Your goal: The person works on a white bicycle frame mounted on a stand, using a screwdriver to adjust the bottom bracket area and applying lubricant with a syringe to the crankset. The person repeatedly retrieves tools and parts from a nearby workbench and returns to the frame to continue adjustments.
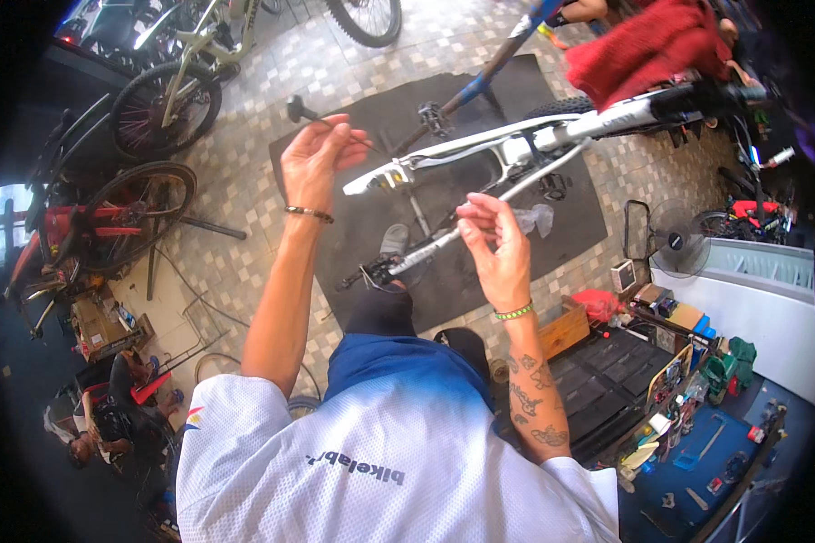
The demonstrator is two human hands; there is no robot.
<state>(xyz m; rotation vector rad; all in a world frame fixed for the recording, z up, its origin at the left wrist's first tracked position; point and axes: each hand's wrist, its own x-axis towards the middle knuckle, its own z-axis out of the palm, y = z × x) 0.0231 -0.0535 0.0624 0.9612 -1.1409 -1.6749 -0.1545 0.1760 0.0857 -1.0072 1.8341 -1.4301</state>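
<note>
A thin dark rod with a round black knob end is pinched between the fingertips of the raised left hand; a beaded bracelet is worn on that wrist. A crumpled clear plastic bag is gripped by the curled fingers of the right hand, with a green bead band at the wrist. Both are held above a dark rubbery floor mat laid on the small-checked tile floor. A white tubular bicycle frame is seen over the mat's middle, a black pedal near its far edge. A small fan stands off the mat's right edge.
</note>
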